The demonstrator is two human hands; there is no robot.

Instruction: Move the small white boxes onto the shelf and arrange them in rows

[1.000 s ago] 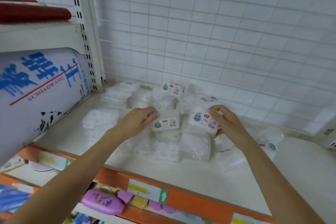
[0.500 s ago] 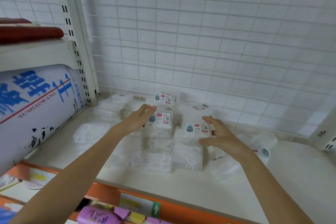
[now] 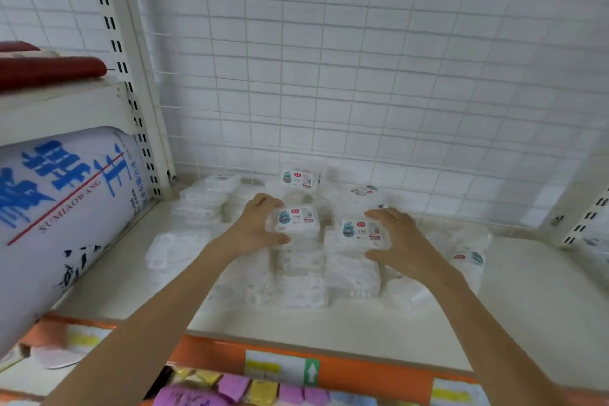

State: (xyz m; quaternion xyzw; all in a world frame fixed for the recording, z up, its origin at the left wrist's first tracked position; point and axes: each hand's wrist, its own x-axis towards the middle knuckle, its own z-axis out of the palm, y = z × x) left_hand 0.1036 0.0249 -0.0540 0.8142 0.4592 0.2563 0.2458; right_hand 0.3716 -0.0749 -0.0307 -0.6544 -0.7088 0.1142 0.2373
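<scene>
A person's left hand (image 3: 255,229) grips a small labelled white box (image 3: 298,222) atop a stack on the cream shelf (image 3: 514,303), fingers curled round its left end. The right hand (image 3: 400,242) cups a second labelled box (image 3: 359,232) just beside it, thumb below and fingers over its right edge. More white boxes (image 3: 201,198) lie in loose stacks behind and around them, before a white wire-grid back panel (image 3: 362,76). A large blue-lettered white package (image 3: 62,208) stands at left.
</scene>
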